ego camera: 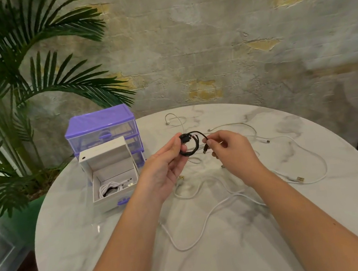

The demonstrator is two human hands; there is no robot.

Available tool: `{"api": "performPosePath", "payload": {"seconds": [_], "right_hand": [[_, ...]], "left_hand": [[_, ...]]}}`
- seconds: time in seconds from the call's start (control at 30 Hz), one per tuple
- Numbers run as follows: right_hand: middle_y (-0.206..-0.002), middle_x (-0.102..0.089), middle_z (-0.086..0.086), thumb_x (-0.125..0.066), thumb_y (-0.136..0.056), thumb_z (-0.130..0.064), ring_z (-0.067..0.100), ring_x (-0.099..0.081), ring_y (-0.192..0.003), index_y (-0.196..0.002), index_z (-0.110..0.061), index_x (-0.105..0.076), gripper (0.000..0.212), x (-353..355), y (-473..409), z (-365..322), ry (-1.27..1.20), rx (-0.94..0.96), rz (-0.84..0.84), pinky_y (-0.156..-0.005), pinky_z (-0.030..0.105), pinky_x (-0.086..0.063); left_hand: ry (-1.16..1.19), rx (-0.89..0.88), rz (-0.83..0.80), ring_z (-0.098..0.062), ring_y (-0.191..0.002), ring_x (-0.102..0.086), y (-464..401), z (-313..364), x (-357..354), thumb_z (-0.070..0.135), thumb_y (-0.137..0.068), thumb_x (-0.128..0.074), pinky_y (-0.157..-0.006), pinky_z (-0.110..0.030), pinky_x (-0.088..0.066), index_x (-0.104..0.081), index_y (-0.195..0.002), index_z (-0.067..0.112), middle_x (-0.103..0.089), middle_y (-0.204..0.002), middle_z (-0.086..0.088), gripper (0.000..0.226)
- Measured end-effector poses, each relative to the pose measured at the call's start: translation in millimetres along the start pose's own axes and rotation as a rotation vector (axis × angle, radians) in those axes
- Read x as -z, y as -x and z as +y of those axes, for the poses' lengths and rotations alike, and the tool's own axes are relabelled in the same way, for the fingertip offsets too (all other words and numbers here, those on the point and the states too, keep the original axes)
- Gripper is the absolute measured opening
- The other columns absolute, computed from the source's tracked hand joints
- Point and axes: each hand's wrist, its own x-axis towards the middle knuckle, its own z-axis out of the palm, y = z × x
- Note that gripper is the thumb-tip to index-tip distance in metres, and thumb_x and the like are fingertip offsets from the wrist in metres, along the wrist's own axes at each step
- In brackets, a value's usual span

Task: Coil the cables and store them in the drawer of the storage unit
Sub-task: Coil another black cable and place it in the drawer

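Above worktop (215, 257): left hand (167, 172) grips black cable (189, 144) coil, right hand (233, 150) pinches plug end; light, springy, needs pinching at crossover.

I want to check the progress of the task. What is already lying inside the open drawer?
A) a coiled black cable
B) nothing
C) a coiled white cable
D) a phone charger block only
C: a coiled white cable lies in the open drawer, while both hands hold the black cable above the table.
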Motion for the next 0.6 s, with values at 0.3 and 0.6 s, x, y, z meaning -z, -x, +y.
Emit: {"api": "performPosePath", "payload": {"seconds": [0.3,0.6], "right_hand": [[-0.094,-0.075,0.001,-0.062,-0.092,-0.017,0.011,-0.062,-0.071,-0.101,-0.013,-0.074,0.016,6.9,3.3,-7.3,-0.613,-0.373,-0.269,-0.069,0.024,-0.047],[-0.100,-0.069,0.000,-0.057,-0.091,-0.022,0.015,-0.056,-0.084,-0.094,-0.018,-0.076,0.020,3.3,7.7,-11.2,-0.605,-0.409,-0.447,-0.077,0.034,-0.050]], "left_hand": [[-0.046,-0.031,0.020,-0.014,-0.095,-0.068,-2.6,-3.0,0.5,0.005,-0.087,-0.065,-0.082,-0.022,-0.057,-0.071,-0.108,0.015,-0.074,-0.100,-0.004,0.024],[-0.091,-0.111,0.046,-0.016,-0.096,-0.071,-4.1,-9.8,1.9,0.003,-0.087,-0.066,-0.081,-0.023,-0.057,-0.071,-0.108,0.016,-0.075,-0.098,-0.007,0.025]]}}
